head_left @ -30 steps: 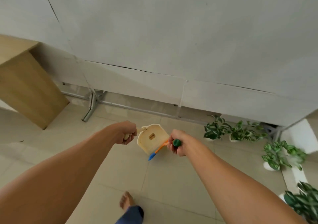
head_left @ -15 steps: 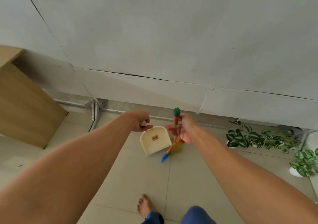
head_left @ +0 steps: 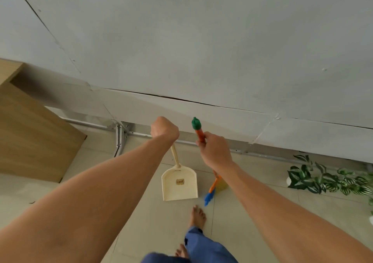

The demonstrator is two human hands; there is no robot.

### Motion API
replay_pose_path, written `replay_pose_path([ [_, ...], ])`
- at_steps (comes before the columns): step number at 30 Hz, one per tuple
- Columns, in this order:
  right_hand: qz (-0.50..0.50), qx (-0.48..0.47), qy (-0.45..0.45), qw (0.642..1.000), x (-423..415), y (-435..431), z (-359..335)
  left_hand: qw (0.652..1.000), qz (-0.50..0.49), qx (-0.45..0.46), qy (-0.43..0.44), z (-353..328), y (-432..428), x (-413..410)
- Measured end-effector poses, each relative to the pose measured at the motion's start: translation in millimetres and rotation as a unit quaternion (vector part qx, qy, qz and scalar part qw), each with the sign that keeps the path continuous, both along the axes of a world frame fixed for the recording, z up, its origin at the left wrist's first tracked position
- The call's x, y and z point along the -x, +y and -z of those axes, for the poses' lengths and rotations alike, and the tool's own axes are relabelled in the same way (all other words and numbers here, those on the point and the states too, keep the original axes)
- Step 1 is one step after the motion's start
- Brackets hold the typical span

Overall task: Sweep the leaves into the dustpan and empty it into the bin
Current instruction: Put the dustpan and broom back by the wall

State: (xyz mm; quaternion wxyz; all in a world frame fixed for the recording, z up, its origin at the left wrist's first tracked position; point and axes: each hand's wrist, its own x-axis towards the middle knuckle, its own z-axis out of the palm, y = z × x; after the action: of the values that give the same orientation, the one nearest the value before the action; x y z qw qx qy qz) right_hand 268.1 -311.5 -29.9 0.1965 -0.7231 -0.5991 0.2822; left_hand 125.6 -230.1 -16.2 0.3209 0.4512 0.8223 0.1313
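A cream dustpan (head_left: 179,184) with a long handle is held up off the tiled floor (head_left: 252,218) by the left hand (head_left: 164,129), fingers clenched tight around the top end of the handle. The pan hangs straight down from the fist, open mouth pointed toward the bare foot (head_left: 198,217) below, and a small brown label is seen on its inner face. No leaves can be made out in the pan, at least not at this size.

The broom (head_left: 210,173) is gripped by the right hand (head_left: 215,151) near the top of its orange stick, fingers wrapped around it just under the green cap, which sticks up above the knuckles. The rest of the stick is hidden behind the wrist, then an orange bit, a blue part and some yellowish bristles are seen low down, just right of the dustpan and close to the floor. Whether the bristles touch the tiles can't be told.

Both tools are held side by side, near each other but apart, in front of a grey panelled wall (head_left: 201,50). A wooden cabinet (head_left: 30,141) is seen far left, and green-and-white leafy potted plants (head_left: 323,182) are lined up along the wall at the right. Blue trouser legs (head_left: 203,246) are seen at the bottom edge
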Motion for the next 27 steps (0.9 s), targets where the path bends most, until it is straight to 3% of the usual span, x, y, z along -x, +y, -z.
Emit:
replay_pose_path([
  [8,-0.018,-0.016,-0.037,0.999,27,58,3,0.995,0.077,-0.018,0.055,8,55,31],
  [15,0.016,-0.060,-0.065,0.996,63,110,-14,0.972,0.195,-0.091,0.096,10,112,63],
  [27,0.080,-0.068,-0.066,0.992,151,194,6,0.945,0.277,-0.166,0.057,38,187,104],
])
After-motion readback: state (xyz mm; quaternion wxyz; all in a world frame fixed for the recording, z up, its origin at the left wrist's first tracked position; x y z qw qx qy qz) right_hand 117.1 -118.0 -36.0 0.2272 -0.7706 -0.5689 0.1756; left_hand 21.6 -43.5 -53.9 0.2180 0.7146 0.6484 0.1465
